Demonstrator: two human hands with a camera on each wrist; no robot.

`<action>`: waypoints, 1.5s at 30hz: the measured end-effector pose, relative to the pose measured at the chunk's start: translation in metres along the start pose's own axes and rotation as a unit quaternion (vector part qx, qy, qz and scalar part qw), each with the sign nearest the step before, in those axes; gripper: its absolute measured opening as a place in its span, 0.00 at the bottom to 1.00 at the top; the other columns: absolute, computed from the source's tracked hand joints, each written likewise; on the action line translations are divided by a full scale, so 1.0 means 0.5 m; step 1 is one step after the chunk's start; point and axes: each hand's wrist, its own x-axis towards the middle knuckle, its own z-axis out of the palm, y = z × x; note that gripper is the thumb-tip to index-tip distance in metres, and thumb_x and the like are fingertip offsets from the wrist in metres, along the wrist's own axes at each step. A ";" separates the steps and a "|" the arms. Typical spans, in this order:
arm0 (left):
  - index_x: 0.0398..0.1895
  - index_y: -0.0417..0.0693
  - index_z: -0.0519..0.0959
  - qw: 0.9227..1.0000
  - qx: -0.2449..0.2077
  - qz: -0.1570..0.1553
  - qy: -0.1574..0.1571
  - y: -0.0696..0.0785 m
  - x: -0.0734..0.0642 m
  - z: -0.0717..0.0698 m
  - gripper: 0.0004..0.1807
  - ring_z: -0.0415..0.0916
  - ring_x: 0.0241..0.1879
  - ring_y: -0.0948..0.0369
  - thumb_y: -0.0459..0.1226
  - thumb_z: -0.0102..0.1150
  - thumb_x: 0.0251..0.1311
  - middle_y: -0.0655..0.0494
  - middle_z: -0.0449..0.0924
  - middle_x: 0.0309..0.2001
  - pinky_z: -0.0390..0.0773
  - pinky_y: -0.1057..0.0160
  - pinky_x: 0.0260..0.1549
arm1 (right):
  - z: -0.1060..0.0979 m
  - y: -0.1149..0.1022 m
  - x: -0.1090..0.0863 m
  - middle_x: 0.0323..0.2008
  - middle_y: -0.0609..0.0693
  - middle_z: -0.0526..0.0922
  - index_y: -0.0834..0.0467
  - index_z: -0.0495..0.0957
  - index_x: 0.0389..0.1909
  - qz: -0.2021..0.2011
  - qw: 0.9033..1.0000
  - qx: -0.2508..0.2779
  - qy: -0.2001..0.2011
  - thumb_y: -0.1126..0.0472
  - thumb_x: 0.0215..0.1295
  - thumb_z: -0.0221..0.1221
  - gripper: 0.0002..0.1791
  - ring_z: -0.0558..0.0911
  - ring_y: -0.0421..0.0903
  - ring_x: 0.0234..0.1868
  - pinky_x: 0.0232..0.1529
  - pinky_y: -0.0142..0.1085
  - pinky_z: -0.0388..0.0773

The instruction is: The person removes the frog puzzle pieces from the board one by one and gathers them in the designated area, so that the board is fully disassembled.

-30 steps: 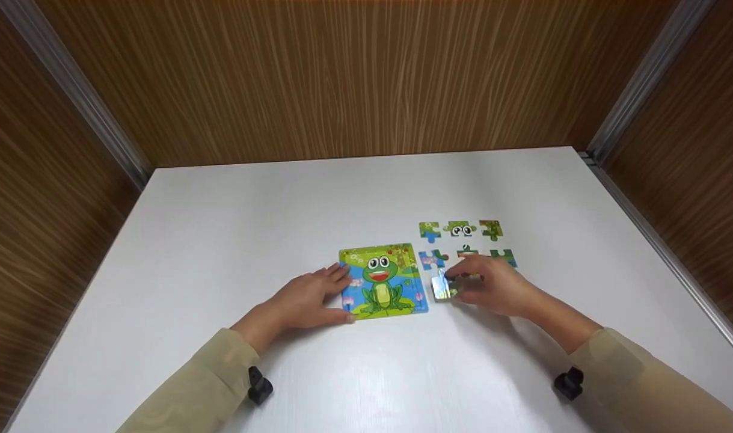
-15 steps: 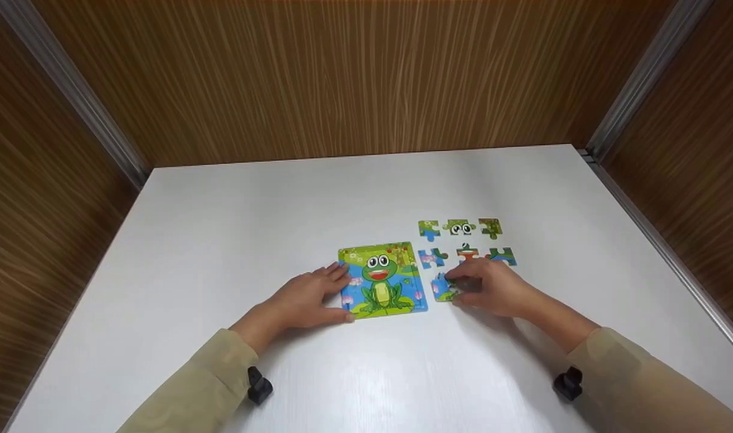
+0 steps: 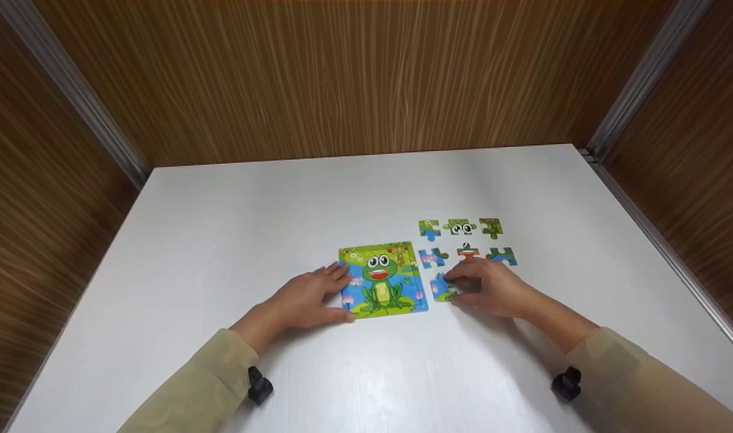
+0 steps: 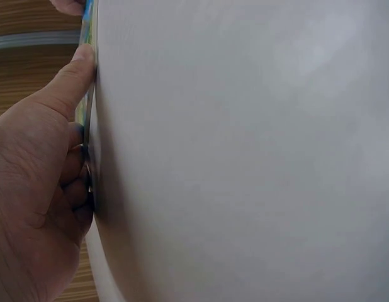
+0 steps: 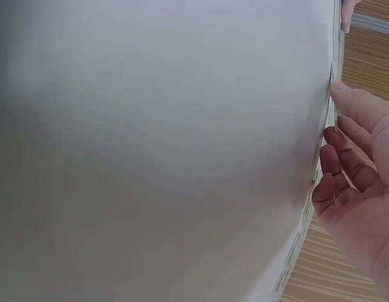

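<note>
A square frog picture board (image 3: 383, 279) lies on the white table. My left hand (image 3: 306, 299) rests against its left side, fingertips at the upper part and thumb at the lower corner. My right hand (image 3: 498, 288) pinches a blue and green puzzle piece (image 3: 442, 288) between thumb and index finger, just right of the board. In the right wrist view the right hand (image 5: 364, 157) holds the piece, which shows as a thin edge, slightly tilted. The left wrist view has the left hand (image 4: 46, 170) touching the board's edge. Anything under my right palm is hidden.
Several loose pieces sit in rows beyond my right hand, among them a piece with frog eyes (image 3: 461, 228), a brown-green corner piece (image 3: 490, 227) and a pink-blue piece (image 3: 432, 258). Wood-grain panels (image 3: 366, 78) enclose the table (image 3: 234, 222) at the back and sides.
The pinched piece, tilted with glare on its face a second ago, is now flatter, its picture showing. My right hand has barely shifted; the left hand and the board have stayed put.
</note>
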 end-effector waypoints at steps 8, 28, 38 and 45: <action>0.80 0.43 0.65 1.000 -0.005 0.012 0.006 -0.001 -0.002 -0.003 0.48 0.51 0.82 0.45 0.62 0.64 0.67 0.47 0.56 0.82 0.56 0.42 0.78 | -0.001 0.001 0.001 0.54 0.52 0.87 0.59 0.88 0.53 -0.013 1.000 0.011 0.010 0.66 0.60 0.76 0.19 0.79 0.61 0.67 0.67 0.58 0.73; 0.81 0.44 0.63 1.000 -0.009 0.003 0.007 0.001 -0.003 -0.004 0.49 0.49 0.83 0.46 0.63 0.65 0.67 0.49 0.55 0.83 0.55 0.44 0.78 | -0.001 0.004 0.006 0.55 0.50 0.85 0.57 0.88 0.54 -0.007 1.000 0.020 0.005 0.65 0.61 0.77 0.20 0.79 0.56 0.66 0.66 0.55 0.75; 0.81 0.43 0.65 1.000 -0.013 0.006 0.007 0.000 -0.003 -0.001 0.48 0.50 0.82 0.45 0.62 0.65 0.67 0.47 0.56 0.82 0.56 0.42 0.78 | 0.003 0.008 0.006 0.52 0.50 0.85 0.58 0.89 0.51 -0.015 1.000 0.022 0.006 0.66 0.60 0.76 0.18 0.71 0.64 0.74 0.72 0.59 0.68; 0.81 0.44 0.65 1.000 -0.012 0.004 0.006 -0.001 -0.001 0.002 0.48 0.50 0.82 0.45 0.63 0.64 0.67 0.48 0.56 0.82 0.56 0.42 0.78 | 0.003 0.009 0.006 0.53 0.50 0.85 0.58 0.89 0.52 -0.011 1.000 0.022 0.002 0.65 0.60 0.77 0.19 0.71 0.63 0.74 0.71 0.59 0.69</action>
